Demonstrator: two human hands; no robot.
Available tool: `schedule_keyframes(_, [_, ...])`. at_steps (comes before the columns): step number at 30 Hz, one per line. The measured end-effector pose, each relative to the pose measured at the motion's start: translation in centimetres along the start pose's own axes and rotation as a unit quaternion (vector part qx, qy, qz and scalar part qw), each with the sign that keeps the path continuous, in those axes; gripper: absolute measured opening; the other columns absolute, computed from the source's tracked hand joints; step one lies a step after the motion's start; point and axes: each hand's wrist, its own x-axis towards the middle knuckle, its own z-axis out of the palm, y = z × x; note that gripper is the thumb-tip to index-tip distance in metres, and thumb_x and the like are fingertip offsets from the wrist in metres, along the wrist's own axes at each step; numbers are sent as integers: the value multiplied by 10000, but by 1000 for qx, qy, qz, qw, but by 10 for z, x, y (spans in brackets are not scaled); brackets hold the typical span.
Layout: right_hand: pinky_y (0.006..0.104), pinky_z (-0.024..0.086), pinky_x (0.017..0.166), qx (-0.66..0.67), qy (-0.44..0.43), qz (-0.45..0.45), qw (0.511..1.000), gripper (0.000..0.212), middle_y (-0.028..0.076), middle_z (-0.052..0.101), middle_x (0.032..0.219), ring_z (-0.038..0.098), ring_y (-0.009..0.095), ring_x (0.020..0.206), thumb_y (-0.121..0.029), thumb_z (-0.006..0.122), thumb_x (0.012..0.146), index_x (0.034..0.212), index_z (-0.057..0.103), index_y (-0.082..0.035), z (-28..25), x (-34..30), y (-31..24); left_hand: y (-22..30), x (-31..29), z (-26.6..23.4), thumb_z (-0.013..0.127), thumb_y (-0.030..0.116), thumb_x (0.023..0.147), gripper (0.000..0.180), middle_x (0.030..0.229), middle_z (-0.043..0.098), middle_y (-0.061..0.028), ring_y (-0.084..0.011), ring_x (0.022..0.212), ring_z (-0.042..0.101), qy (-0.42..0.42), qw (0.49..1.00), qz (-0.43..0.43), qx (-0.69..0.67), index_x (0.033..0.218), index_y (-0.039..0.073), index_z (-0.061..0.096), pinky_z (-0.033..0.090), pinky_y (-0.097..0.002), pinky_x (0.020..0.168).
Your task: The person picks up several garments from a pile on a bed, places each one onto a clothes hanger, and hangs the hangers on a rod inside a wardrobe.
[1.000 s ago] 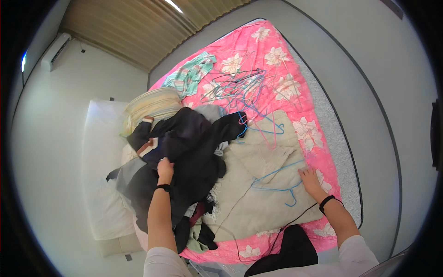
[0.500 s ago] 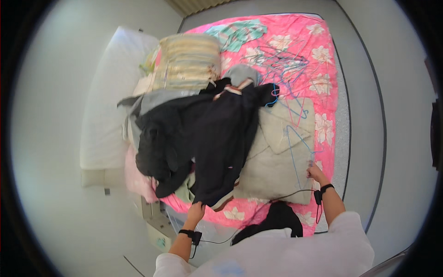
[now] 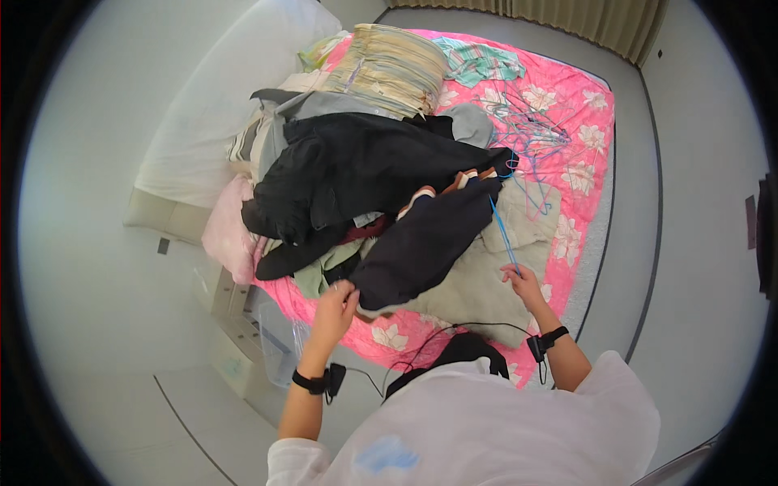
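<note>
A dark navy top (image 3: 433,243) with brown-and-white striped trim stretches across the bed. My left hand (image 3: 334,306) is closed on its near edge and lifts that end slightly. In my right hand (image 3: 523,283) is a thin blue clothes hanger (image 3: 504,231), seen nearly edge-on, its far end close to the top's right side. Beneath the top lies a folded beige blanket (image 3: 462,283). Directly beyond the top is a black jacket (image 3: 356,166), spread over other clothes.
Several tangled hangers (image 3: 531,130) lie on the pink floral bedspread (image 3: 579,178). A striped cushion (image 3: 389,69), a grey cap-like item (image 3: 470,124) and a green checked cloth (image 3: 482,62) sit farther back. A clear plastic bin (image 3: 275,344) stands beside the bed. Cables (image 3: 429,340) run between my wrists.
My left hand has raised the top's near edge and drawn the top away from the black jacket. My right hand has picked the blue hanger up off the blanket. The view has shifted.
</note>
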Motion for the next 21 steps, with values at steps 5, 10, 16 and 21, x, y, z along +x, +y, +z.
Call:
schedule_keyframes(5, [200, 313, 568, -38, -60, -124, 990, 278, -62, 436, 662, 390, 36, 613, -138, 648, 874, 1137, 626, -52, 80, -65, -107, 68, 34, -66, 609, 40, 865, 90, 698, 518, -119, -178, 608, 520, 101, 987, 124, -20, 858, -18, 541, 420, -298, 573])
schedule_keyframes(10, [252, 348, 559, -150, -35, -328, 932, 597, -24, 399, 641, 405, 81, 593, -249, 768, 761, 1264, 520, -44, 186, -128, -194, 115, 42, -102, 602, 83, 894, 152, 641, 447, -37, -72, 599, 425, 149, 976, 121, -108, 815, -16, 518, 372, -258, 541])
schedule_keyframes(16, [290, 393, 553, -120, 47, -425, 896, 220, 30, 519, 610, 465, 111, 578, -220, 656, 850, 924, 648, -13, 226, -128, -260, 109, 28, -140, 571, 126, 931, 169, 669, 495, 14, -51, 605, 456, 234, 941, 102, -224, 815, 9, 533, 380, -236, 536])
schedule_keyframes(21, [292, 391, 547, -256, -12, -428, 867, 549, 16, 454, 584, 465, 118, 572, -374, 764, 755, 1137, 582, -24, 249, -187, -304, 72, 7, -155, 563, 143, 938, 172, 683, 466, 29, -49, 622, 445, 274, 905, 71, -319, 815, 34, 516, 383, -215, 569])
